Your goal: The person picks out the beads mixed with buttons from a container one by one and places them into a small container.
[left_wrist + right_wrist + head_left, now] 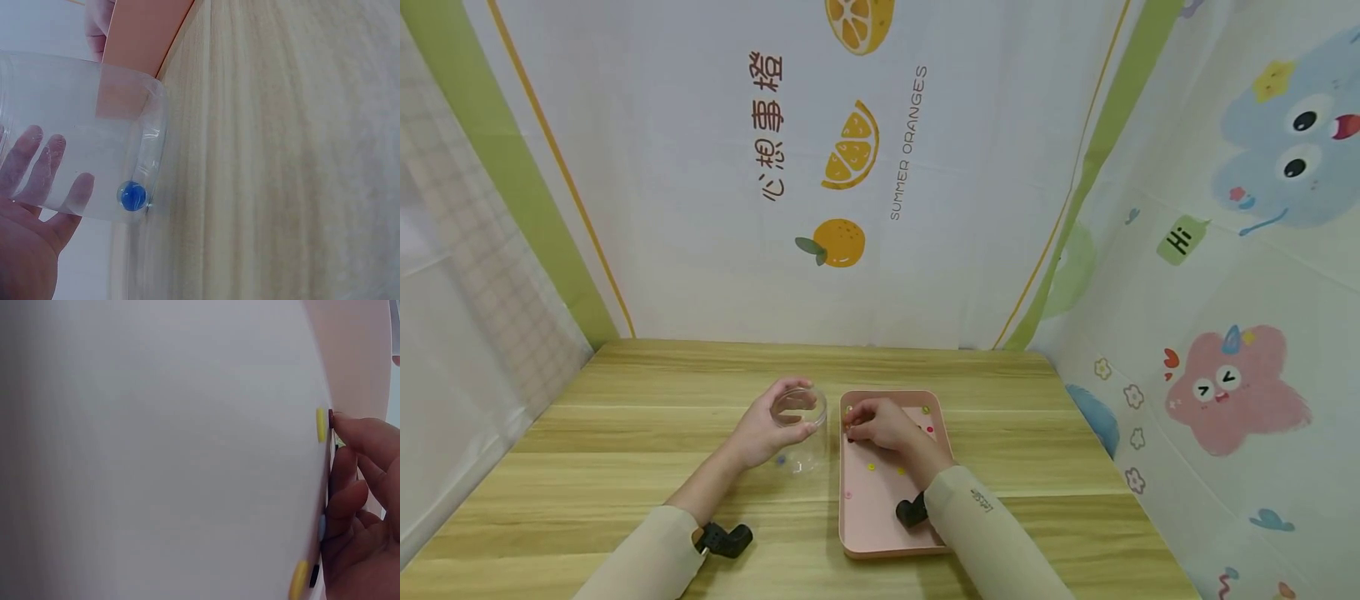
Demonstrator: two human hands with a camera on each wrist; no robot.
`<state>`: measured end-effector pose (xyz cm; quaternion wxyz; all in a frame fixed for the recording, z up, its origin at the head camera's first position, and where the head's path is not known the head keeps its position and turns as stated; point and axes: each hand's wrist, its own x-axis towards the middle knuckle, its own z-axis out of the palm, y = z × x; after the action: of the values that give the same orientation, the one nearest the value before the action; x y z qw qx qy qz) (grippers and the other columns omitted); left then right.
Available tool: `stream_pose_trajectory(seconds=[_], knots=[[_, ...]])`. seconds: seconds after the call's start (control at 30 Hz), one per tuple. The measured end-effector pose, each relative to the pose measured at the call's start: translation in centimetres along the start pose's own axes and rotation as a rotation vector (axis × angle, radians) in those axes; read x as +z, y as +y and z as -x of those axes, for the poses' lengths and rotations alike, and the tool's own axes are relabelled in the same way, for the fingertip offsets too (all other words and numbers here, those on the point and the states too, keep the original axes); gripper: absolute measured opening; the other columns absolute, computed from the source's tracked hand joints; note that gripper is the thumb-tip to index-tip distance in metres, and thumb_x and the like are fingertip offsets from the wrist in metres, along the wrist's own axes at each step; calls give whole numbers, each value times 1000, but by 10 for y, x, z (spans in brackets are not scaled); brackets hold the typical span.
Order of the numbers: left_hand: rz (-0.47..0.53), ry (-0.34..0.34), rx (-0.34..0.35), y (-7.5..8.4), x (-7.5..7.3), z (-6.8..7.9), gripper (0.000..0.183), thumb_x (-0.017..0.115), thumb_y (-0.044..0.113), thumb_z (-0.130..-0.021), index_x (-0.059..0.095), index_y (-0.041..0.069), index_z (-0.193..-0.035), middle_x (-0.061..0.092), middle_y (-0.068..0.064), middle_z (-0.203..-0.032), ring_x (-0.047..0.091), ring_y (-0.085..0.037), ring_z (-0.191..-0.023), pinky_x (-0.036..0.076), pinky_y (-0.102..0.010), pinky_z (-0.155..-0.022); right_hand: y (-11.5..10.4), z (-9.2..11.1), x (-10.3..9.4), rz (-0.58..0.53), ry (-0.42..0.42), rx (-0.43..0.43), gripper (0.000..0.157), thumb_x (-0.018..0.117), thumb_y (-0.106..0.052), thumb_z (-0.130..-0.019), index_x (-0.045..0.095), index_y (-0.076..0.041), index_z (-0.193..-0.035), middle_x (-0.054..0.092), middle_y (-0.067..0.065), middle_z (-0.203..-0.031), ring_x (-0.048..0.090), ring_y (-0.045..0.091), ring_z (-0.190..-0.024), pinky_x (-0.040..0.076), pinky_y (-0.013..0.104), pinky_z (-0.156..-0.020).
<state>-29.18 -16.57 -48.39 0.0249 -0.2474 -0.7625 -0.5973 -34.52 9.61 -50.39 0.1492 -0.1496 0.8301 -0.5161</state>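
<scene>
My left hand grips a clear plastic jar near its rim, thumb and fingers around the wall. The jar stands upright on the wooden table, its mouth facing up. Inside it, at the bottom, lies a blue marble. My right hand is bent down into a pink tray, at its left wall. One fingertip touches a dark red button-like disc beside a yellow disc. Whether anything is pinched between those fingers is hidden.
Several small coloured discs are scattered in the tray, among them a yellow one and a red one. The tray stands close to the jar's right side on the wooden table. Printed cloth hangs behind the table.
</scene>
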Motion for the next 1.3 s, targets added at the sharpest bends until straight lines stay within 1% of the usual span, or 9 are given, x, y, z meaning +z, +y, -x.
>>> stream_pose_trajectory(seconds=[0.23, 0.4, 0.53, 0.7, 0.87, 1.0, 1.2, 1.3], knots=[[2, -1, -4, -1, -1, 0, 62, 80, 9, -97, 50, 2, -150, 66, -29, -141, 63, -52, -134, 54, -66, -110, 2, -2, 1, 27, 9, 1, 11, 84, -5, -93, 81, -6, -104, 78, 2, -90, 65, 10, -77, 51, 20, -69], [-7, -1, 1, -2, -1, 0, 63, 80, 9, -96, 49, 0, -151, 65, -30, -141, 64, -52, -133, 55, -66, -109, 1, 1, 0, -8, -1, -2, 11, 83, -3, -94, 81, -5, -105, 80, 2, -90, 69, 9, -77, 53, 20, -69], [-15, -2, 0, -2, -1, 0, 64, 79, 9, -97, 48, -2, -151, 65, -31, -141, 64, -51, -133, 55, -66, -109, -1, 4, -2, -43, -2, -7, 13, 81, -3, -94, 80, -3, -107, 81, 4, -91, 68, 9, -75, 49, 20, -64], [-18, 0, 0, -1, -1, 0, 63, 80, 9, -96, 49, 0, -151, 66, -29, -140, 64, -50, -133, 56, -64, -109, -4, 6, -3, -52, 2, 2, 11, 81, -6, -96, 80, -4, -107, 81, 3, -90, 61, 11, -72, 43, 22, -59], [-23, 1, -4, 0, -1, 0, 63, 80, 11, -96, 50, 2, -150, 66, -28, -140, 64, -50, -133, 56, -64, -109, -6, 6, -5, -64, -4, 12, 12, 80, -8, -99, 79, -4, -110, 81, 4, -93, 64, 12, -74, 50, 24, -65], [-24, -3, -3, -1, -2, 1, 63, 80, 12, -96, 50, 1, -150, 66, -28, -140, 64, -50, -133, 56, -64, -109, -8, 8, -8, -58, -2, -6, 15, 78, -8, -100, 78, -1, -113, 81, 6, -98, 66, 13, -77, 54, 25, -70], [-22, -8, -4, -2, -2, 0, 66, 80, 11, -96, 47, -4, -151, 66, -28, -141, 64, -50, -133, 56, -64, -109, -11, 12, -10, -42, 2, -23, 16, 77, -9, -101, 78, -1, -115, 80, 3, -97, 65, 13, -76, 54, 24, -69], [-27, -5, -4, -3, -2, 0, 66, 80, 11, -96, 47, -4, -151, 66, -28, -141, 64, -50, -134, 56, -64, -109, -12, 13, -10, -32, 5, -24, 17, 77, -10, -102, 78, -3, -116, 80, 2, -98, 64, 13, -76, 52, 24, -68]])
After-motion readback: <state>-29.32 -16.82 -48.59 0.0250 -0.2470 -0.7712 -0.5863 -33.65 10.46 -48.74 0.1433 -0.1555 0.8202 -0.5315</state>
